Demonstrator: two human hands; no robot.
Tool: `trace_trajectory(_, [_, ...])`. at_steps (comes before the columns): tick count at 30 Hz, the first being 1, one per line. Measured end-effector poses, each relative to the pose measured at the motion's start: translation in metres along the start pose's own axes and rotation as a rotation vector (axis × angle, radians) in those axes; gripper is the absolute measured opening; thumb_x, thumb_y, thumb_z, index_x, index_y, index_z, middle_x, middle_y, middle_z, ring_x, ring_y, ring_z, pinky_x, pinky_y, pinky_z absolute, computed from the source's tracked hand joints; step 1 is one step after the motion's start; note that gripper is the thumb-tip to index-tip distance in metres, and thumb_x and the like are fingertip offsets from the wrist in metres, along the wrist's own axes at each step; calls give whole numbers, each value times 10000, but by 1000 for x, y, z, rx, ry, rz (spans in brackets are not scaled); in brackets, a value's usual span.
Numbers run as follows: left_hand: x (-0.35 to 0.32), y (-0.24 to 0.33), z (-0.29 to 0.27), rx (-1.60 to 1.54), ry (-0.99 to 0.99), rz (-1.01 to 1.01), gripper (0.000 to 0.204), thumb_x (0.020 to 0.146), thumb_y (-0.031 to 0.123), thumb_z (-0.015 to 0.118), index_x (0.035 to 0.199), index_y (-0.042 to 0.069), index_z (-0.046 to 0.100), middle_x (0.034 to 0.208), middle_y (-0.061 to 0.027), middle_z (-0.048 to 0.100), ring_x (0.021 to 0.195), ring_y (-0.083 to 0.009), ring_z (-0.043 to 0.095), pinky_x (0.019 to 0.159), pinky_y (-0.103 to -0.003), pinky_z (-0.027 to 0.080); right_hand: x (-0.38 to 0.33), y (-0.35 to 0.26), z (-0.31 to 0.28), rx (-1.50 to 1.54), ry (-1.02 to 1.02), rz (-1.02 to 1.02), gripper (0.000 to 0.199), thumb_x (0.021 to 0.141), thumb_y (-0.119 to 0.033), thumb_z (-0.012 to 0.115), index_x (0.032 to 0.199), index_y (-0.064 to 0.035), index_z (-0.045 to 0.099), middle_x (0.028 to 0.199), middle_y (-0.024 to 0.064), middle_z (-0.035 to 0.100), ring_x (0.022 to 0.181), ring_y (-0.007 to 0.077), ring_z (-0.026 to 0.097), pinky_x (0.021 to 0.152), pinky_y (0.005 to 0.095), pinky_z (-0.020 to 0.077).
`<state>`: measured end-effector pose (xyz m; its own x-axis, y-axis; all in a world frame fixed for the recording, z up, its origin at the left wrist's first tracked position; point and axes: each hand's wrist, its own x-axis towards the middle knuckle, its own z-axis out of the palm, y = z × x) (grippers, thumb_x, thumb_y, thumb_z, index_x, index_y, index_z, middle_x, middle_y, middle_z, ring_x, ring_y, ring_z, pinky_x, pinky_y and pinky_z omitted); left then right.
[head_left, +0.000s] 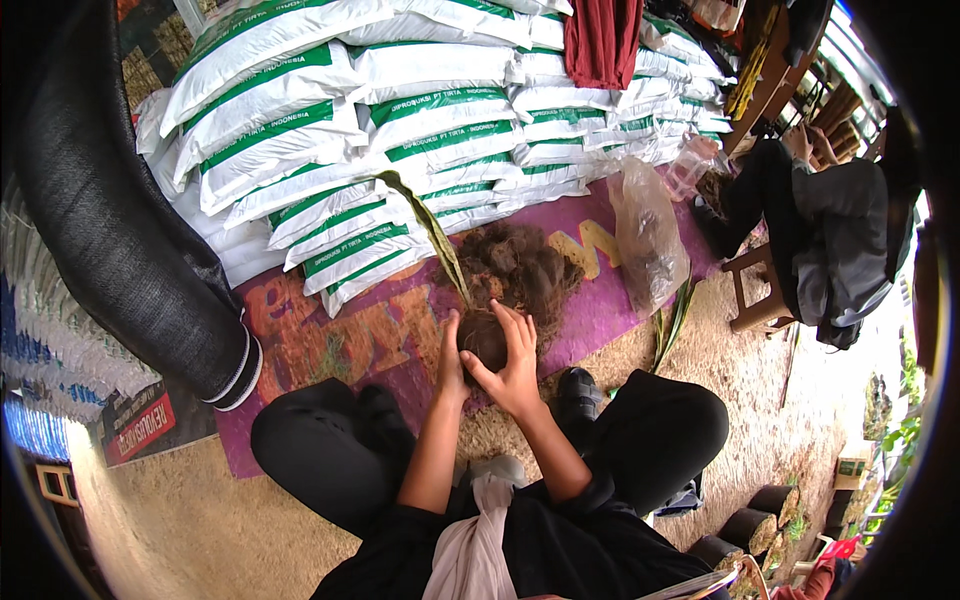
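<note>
Between my knees, my left hand (452,358) and my right hand (510,366) cup a round ball of dark brown fibre (484,340) from both sides. The fingers of both hands point away from me, and the palms face each other across it. A long green leaf (437,235) rises from beside the ball toward the stacked sacks; whether it is joined to the ball is hidden. Just beyond my fingers lies a loose heap of brown fibre (525,265), touching or very near the ball.
White and green sacks (440,105) are piled beyond a purple painted mat (590,320). A clear plastic bag (650,240) stands right of the heap. Another person (835,220) sits by a small stool (760,290). Dark pots (750,525) stand lower right; a big black roll (130,200) leans left.
</note>
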<state>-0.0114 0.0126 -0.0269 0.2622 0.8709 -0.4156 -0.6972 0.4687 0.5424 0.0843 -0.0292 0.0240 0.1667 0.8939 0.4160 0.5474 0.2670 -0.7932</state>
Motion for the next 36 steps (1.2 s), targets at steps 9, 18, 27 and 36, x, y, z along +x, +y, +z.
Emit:
trace_trajectory(9, [-14, -4, 17, 184, 80, 169, 546, 966, 499, 360, 1214, 44, 531, 1134, -103, 591, 1026, -222, 584, 915, -363, 463, 0, 12, 8, 211, 172, -9, 419, 713, -128, 734, 1087, 16, 609, 1106, 190, 604, 1046, 338, 576, 914, 394, 443])
trace_trajectory(18, [2, 3, 1, 101, 80, 97, 583, 955, 500, 396, 1285, 30, 494, 1231, -103, 562, 1118, -222, 552, 974, -362, 420, 6, 26, 3, 287, 133, 101, 641, 723, -182, 765, 1275, 0, 496, 1199, 168, 574, 1122, 308, 553, 990, 397, 401])
trace_trajectory(27, [16, -5, -1, 322, 56, 334, 627, 942, 515, 403, 1375, 61, 423, 1313, -87, 534, 1191, -221, 509, 998, -362, 392, -5, 29, 3, 695, 103, 355, 706, 687, -116, 791, 1303, -25, 459, 1199, 131, 562, 1102, 229, 555, 954, 362, 440])
trace_trajectory(36, [22, -2, -11, -273, -133, -98, 429, 940, 408, 442, 1044, 35, 626, 1031, -120, 667, 911, -246, 659, 850, -384, 532, -19, 20, -5, -148, 68, -76, 702, 778, -373, 681, 1348, -40, 440, 1416, 197, 367, 1326, 382, 323, 1092, 554, 180])
